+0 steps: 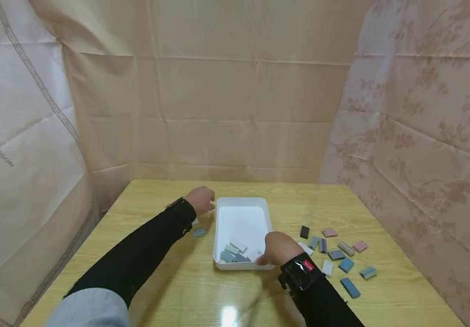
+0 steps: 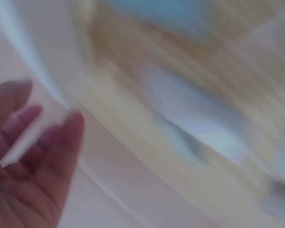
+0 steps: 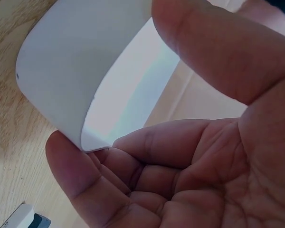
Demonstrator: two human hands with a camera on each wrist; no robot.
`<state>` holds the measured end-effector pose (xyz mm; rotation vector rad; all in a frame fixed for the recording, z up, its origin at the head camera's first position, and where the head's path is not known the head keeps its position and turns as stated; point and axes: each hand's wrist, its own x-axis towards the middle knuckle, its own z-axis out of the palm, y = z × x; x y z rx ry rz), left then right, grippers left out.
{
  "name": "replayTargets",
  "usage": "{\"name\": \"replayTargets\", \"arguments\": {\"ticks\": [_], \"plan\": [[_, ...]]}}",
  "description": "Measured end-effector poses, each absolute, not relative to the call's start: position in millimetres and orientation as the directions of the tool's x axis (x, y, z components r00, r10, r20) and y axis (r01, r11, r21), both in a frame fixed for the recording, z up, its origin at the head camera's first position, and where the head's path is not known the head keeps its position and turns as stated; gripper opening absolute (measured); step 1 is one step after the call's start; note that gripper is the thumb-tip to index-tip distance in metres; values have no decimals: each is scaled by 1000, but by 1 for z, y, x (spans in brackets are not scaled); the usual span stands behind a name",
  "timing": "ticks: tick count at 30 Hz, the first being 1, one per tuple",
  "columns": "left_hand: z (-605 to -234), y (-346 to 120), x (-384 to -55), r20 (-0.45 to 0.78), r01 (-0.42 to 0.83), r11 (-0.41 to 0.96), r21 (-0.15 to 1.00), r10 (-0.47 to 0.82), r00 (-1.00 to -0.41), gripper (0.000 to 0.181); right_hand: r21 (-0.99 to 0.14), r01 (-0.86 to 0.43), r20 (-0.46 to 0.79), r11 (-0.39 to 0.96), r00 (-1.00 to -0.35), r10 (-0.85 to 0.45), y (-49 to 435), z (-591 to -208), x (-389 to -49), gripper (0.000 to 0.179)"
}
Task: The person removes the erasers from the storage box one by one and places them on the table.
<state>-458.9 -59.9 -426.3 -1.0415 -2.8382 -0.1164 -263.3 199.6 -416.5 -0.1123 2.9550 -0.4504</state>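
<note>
A white rectangular tray (image 1: 243, 220) stands mid-table with several small blocks, white, pale green and blue-grey, at its near end, among them a white block (image 1: 239, 245). My right hand (image 1: 279, 249) grips the tray's near right corner; its fingers (image 3: 99, 185) curl round the rim in the right wrist view. Just left of the tray's far left side is my left hand (image 1: 201, 200), fingers loosely bent, nothing visible in its grasp. Below that wrist lie a light blue block (image 1: 199, 232) and a partly hidden white one (image 1: 195, 221). The left wrist view is blurred.
Right of the tray several loose blocks lie scattered, including a black block (image 1: 304, 232), a pink block (image 1: 359, 246) and a blue block (image 1: 350, 287). The wooden table (image 1: 169, 290) has fabric sheets hanging behind it and on both sides.
</note>
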Motion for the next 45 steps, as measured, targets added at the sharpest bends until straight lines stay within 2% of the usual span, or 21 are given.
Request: {"name": "replayTargets", "arguments": {"ticks": [4,7,11,15,24,28,30,34,37,40,45], "plan": [[-419,-11,-426,56,820,566,81,819,-571,20,-292,-42,-142,955,-986,-87,201,-417,-267,40],[-421,17,-400,-54,849,522,85,853,-519,22,-275,-70,-117,959,-987,-106,202,-416,-270,40],[-429,34,-379,-157,830,551,88,830,-535,18,-269,-103,-90,958,-987,-132,200,-417,-269,41],[-438,37,-373,-199,807,583,96,805,-558,7,-277,-105,-92,955,-987,-135,196,-418,-266,42],[-434,35,-372,-141,839,542,57,836,-530,4,-293,-104,-77,950,-988,-132,197,-415,-266,42],[-428,31,-383,-100,856,515,53,855,-508,4,-294,-94,-92,951,-988,-126,198,-418,-267,42],[-418,25,-392,-59,848,524,74,851,-521,8,-297,-85,-102,951,-987,-120,199,-420,-268,41],[-387,-5,-414,2,784,606,137,791,-612,12,-298,-58,-125,953,-987,-99,199,-419,-269,42],[-374,-39,-428,10,736,664,133,742,-671,11,-296,-55,-130,954,-987,-98,200,-418,-269,42],[-379,-75,-437,3,689,718,94,692,-722,9,-297,-64,-125,953,-987,-105,200,-419,-268,42],[-401,-110,-431,-105,546,826,138,561,-821,5,-304,-71,-119,950,-986,-112,198,-420,-266,42]]}}
